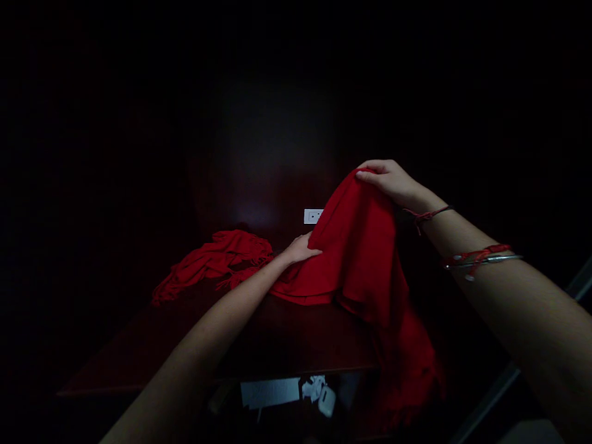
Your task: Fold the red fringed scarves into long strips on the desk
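1. Up goes the right hand [388, 179], and I see it pinching the top edge of a broad red woven cloth with a fringe [361, 246], raised in a peak above the dark, glossy reddish-brown surface [296, 339].
2. Lower down, the left hand [298, 250] has its thumb across the cloth's front; its fingers are hidden behind, but I read it as grasping the edge.
3. Here's the cloth's position: its lower part rests on the surface towards the rear, while the right part drapes past the near edge's right end, fringe dangling.
4. So, progress: lifting is done and one edge is stretched between the hands. I'd call it partway, with the cloth not yet released, laid flat or neatly folded.
5. Over by the surface's left edge, towards the back, a crumpled heap of red fringed fabric [208, 259] lies unheld and unarranged. Whether it joins the held cloth, I can't tell.
6. Below the near edge I spot a pale sheet of paper [271, 393] and a small white rounded case [327, 401], both untouched.
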The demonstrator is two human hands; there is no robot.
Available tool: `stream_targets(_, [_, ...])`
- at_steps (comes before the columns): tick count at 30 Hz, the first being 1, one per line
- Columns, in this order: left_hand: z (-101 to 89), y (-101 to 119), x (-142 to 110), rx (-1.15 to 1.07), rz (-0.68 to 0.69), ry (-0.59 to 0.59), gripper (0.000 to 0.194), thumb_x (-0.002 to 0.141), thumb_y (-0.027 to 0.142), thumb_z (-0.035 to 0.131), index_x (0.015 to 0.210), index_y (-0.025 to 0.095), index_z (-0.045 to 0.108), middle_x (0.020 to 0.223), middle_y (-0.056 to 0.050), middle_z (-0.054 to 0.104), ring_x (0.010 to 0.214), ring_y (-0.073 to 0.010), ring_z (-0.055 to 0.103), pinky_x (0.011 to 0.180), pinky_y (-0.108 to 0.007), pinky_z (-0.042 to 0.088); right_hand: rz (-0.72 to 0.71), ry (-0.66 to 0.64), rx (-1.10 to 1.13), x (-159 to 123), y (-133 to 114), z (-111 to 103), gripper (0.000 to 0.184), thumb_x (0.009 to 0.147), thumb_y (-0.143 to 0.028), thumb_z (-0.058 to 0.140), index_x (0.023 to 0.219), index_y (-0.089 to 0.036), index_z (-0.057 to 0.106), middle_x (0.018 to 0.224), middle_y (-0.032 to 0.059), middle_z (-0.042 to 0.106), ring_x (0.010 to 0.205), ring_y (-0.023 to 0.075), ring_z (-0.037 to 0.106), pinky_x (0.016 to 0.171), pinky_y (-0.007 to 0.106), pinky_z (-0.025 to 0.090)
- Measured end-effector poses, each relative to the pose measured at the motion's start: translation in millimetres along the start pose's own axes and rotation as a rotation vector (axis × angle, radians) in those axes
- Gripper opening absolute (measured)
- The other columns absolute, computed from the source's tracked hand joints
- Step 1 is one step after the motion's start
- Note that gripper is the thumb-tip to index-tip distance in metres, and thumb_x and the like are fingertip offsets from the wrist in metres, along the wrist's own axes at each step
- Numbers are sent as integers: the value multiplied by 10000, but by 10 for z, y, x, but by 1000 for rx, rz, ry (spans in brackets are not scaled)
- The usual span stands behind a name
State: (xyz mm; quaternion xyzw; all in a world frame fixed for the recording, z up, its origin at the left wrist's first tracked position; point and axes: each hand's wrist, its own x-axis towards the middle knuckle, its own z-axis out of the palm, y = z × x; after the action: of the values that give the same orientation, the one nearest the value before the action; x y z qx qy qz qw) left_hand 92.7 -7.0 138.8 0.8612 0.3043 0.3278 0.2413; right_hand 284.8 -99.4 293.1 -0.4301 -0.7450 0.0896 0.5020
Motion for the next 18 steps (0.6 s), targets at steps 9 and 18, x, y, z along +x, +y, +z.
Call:
stream_targets(9, [-953,10,-31,31,8,190,333,757,408,404,789,127,579,689,13,580,628,-100,499,564,-196,387,107,461,-290,-153,235,-634,295,733,-314,490,871,-72,586,708,64,553,513,40,374,479,202,291])
stream_targets(18, [-2113,302,-303,845,-180,468,223,803,178,353,937,75,498,992,-111,500,973,-212,423,831,-343,304,146,330,-805,-11,506,-324,327,781,-357,415,880,-111,607,772,104,588,729,169,502,696,303,351])
